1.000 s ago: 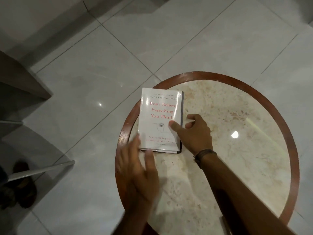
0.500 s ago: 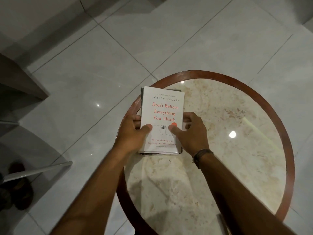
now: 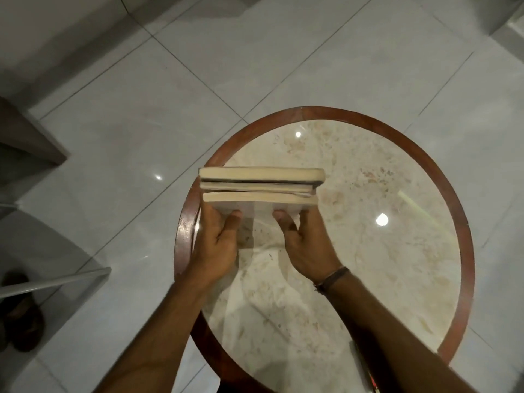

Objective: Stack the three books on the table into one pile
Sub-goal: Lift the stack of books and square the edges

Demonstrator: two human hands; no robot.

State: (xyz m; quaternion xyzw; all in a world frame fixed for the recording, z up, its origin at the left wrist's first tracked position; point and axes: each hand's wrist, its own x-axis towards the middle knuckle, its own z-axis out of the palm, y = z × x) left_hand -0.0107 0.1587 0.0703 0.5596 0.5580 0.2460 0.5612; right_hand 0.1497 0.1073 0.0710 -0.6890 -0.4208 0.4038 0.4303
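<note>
3 books (image 3: 259, 185) on edge, clasped between both hands' fingers (image 3: 233, 219)

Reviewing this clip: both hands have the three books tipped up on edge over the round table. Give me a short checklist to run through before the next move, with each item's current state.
1. All three books gathered in one pile: ok, three page blocks show, pressed together.
2. Both hands gripping: ok, left hand and right hand each hold the near face, thumbs on it.
3. Edges aligned: not ok, the far book juts out to the right past the other two.
4. Pile over the table: ok, though close to its left rim.
5. Pile lying flat: not ok, it is tipped up with page edges facing the camera.
6. Bottom edge touching the tabletop: cannot tell, the hands hide it.
</note>
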